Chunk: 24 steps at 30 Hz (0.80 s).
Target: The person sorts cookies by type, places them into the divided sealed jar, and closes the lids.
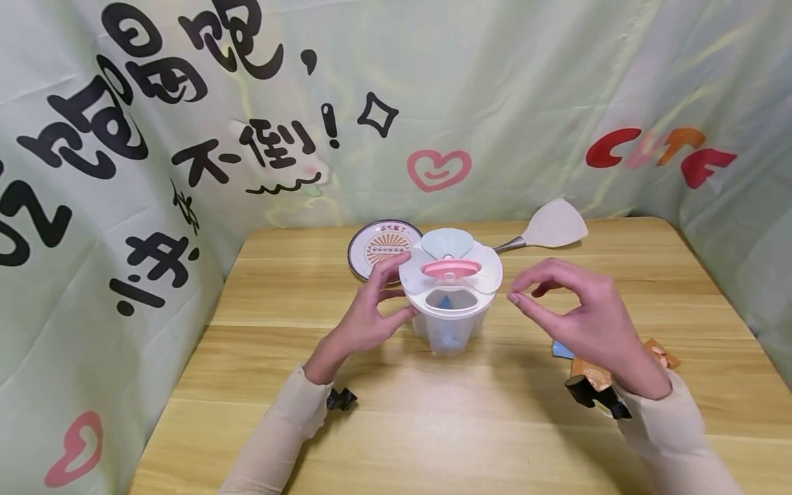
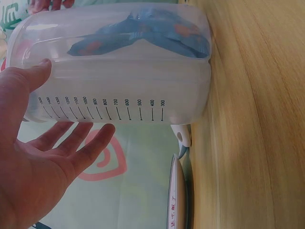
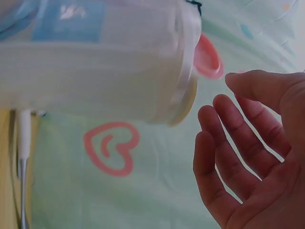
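Note:
A translucent container with a round white lid stands upright on the table. On the lid a pink flap and a pale blue flap are raised; the front opening is uncovered. Blue packets lie inside the container. My left hand holds the container's left side, with its thumb on the near side and its fingers on the far side. To the right of the lid, my right hand hovers with relaxed, bent fingers, touching nothing; the right wrist view shows a gap between it and the pink flap.
Behind the container on the left lies a round patterned plate. A spatula with a white blade lies behind it on the right. Orange packets and a blue item are under and beside my right wrist. Printed cloth hangs around the table.

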### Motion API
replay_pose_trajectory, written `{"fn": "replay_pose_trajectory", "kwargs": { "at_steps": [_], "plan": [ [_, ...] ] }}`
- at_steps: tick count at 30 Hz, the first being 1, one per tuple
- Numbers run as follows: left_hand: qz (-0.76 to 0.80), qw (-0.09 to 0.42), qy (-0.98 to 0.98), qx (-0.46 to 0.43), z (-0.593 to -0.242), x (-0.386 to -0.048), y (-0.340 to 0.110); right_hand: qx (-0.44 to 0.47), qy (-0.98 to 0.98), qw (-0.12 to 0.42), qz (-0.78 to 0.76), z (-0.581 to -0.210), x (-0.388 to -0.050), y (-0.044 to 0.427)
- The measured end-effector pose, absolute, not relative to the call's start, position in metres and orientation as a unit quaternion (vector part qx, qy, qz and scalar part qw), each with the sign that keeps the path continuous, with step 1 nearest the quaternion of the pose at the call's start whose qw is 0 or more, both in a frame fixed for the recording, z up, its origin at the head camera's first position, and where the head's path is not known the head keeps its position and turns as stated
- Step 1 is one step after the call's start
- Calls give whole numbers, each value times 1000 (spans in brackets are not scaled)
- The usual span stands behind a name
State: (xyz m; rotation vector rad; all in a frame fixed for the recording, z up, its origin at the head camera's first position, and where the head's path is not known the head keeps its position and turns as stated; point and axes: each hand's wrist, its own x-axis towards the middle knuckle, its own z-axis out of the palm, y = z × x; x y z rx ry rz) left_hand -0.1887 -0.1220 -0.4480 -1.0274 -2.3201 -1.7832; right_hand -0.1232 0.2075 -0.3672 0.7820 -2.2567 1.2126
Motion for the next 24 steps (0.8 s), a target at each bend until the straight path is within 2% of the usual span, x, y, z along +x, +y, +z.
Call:
{"fn": "replay_pose_trajectory", "kwargs": {
  "at_steps": [5,14,24],
  "plan": [
    [-574,23,-749,-332,-448,-189,-123,269,-830,231,430,-376,-126,224],
    [-575,14,-749,-328,-449,-188,-122,184,-874,186,410,-397,-125,250],
    [-575,18,-749,-328,-448,-188,-122,162,-911,124,357,-427,-138,277]
  ]
}}
